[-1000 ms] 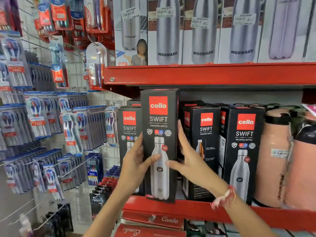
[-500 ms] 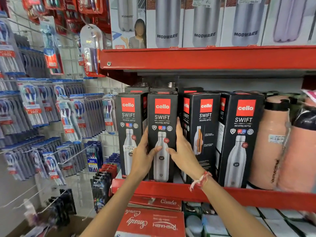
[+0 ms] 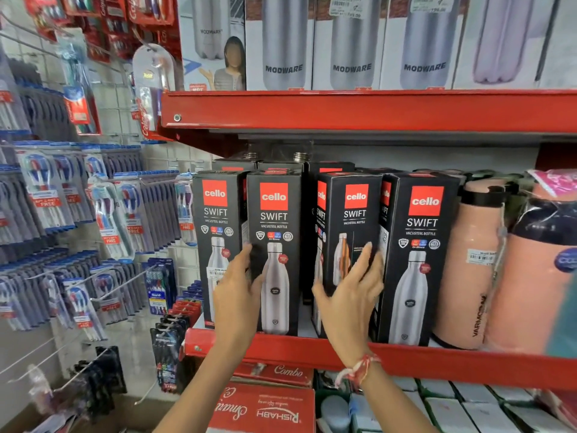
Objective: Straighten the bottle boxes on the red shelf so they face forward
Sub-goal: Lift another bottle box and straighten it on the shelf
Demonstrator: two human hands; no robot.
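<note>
Four black cello Swift bottle boxes stand in a row on the red shelf (image 3: 437,360). The first box (image 3: 215,214) and second box (image 3: 274,220) face forward. My left hand (image 3: 240,298) grips the second box's left edge, fingers tucked between the two, thumb on its front. The third box (image 3: 356,214) is turned so its left side shows. My right hand (image 3: 352,295), blurred, lies spread across that box's front, thumb at its left corner. The fourth box (image 3: 421,223) is also slightly angled. More boxes stand behind.
Peach flasks (image 3: 468,260) crowd the shelf right of the fourth box. An upper red shelf (image 3: 374,110) holds Modware boxes (image 3: 352,42). Toothbrush packs (image 3: 93,214) hang on hooks to the left. Red gift boxes (image 3: 268,407) sit below.
The second box, held up in both hands a second ago, now stands on the shelf facing forward. My right hand has left it and moved right onto the third box.
</note>
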